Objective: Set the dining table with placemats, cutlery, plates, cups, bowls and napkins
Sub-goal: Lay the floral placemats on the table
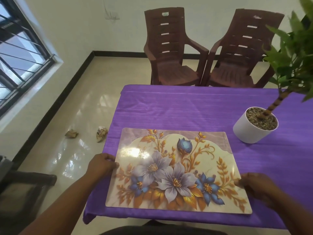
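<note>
Gripping placemat short edges, both hands' fingers curled, long axis left-right.

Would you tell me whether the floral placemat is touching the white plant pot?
Apart. The head view shows a strip of purple tablecloth between the far right corner of the floral placemat and the white plant pot.

Glossy placemat on sheeny purple tablecloth
</note>
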